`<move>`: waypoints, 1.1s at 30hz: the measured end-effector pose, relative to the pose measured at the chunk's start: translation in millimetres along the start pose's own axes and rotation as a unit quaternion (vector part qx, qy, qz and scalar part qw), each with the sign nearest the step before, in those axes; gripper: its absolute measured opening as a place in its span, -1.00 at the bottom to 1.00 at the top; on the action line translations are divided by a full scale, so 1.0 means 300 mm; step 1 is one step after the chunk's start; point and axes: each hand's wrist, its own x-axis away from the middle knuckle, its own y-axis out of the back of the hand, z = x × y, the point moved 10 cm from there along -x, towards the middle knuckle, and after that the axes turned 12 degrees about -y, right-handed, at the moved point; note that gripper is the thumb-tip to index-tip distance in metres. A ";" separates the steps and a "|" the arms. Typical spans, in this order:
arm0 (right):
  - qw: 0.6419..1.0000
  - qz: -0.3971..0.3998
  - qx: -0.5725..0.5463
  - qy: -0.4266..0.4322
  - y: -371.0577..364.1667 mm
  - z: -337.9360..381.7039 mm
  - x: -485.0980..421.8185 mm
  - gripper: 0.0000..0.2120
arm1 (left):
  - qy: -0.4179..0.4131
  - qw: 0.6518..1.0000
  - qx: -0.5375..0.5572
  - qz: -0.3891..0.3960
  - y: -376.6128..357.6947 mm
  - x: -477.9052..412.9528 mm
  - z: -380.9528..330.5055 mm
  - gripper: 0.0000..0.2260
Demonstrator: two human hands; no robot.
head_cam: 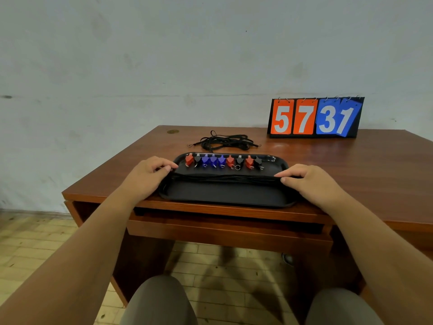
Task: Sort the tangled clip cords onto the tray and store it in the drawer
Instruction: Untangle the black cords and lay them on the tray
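A black tray point(225, 195) lies at the desk's front edge. Along its far side stands a row of several red, black and blue clips point(222, 161). A bundle of straightened black cords point(225, 177) stretches across the tray's middle from left to right. My left hand point(147, 175) rests at the tray's left end with its fingertips on the cords' end. My right hand point(309, 181) rests at the right end, fingertips touching the other end of the cords. A tangled heap of black cords point(225, 142) lies on the desk behind the tray.
The tray sits on a wooden desk point(351, 165). A drawer point(222, 231) under the desktop looks slid out a little. A flip scoreboard point(315, 118) reading 5737 stands at the back right against the wall. My knees show below the desk.
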 end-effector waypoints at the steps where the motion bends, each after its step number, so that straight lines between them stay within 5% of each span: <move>1: 1.000 -0.002 -0.012 -0.003 0.005 0.001 0.004 -0.78 | 0.009 1.000 0.010 -0.004 0.003 0.002 0.001 -0.74; 15: 0.994 -0.041 -0.071 -0.067 0.070 0.043 0.021 -0.78 | 0.066 0.993 0.037 -0.087 0.093 0.040 -0.041 -0.77; 33: 0.994 -0.053 -0.081 -0.049 0.152 0.258 -0.121 -0.78 | -0.023 0.999 0.020 0.011 -0.005 -0.167 -0.294 -0.80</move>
